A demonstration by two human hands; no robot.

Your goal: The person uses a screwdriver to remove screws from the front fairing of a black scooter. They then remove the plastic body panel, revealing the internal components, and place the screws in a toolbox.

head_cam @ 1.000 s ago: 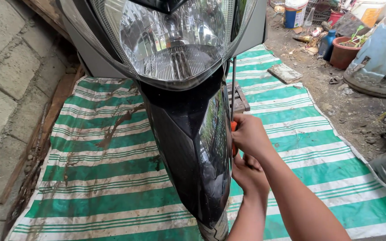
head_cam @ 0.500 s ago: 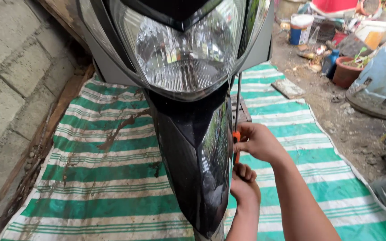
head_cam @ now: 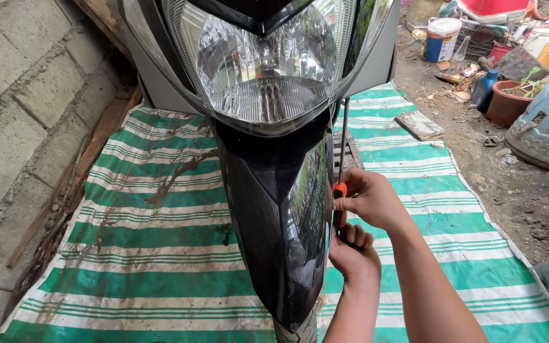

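Both hands (head_cam: 360, 222) grip screwdriver (head_cam: 341, 165) against fairing's (head_cam: 274, 209) right edge.

Right hand (head_cam: 371, 200): forearm entering from the lower right, wrist bent inward, fingers curled shut, thumb side up. Left hand (head_cam: 352, 254): directly beneath the right, knuckles nearly touching its heel, fingers (head_cam: 351, 234) folded into a closed fist, forearm rising from below.

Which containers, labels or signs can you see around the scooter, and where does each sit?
Paint can: upper right on the dirt, round, blue with a white lid.
Bucket: far right top, pale with an orange-yellow label.
Crate: top right, red.
No signs or screens.
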